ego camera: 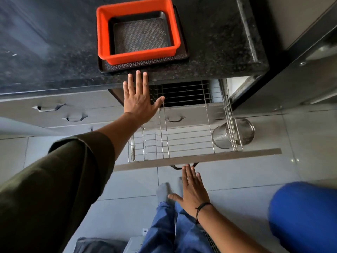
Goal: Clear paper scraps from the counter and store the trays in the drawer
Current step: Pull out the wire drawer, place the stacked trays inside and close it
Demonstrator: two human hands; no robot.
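An orange tray sits on the black granite counter, with a small dark tray nested inside it and a flat dark tray beneath it. My left hand is stretched out flat with fingers apart, its fingertips just short of the flat tray's near edge. Below the counter a wire-basket drawer stands pulled out. My right hand is open, its fingertips just below the drawer's handle. No paper scraps are visible on the counter.
A steel cutlery holder hangs at the drawer's right side. Closed drawers with recessed handles lie to the left. A blue cylindrical container stands on the tiled floor at the right. My legs and socked feet are under the drawer front.
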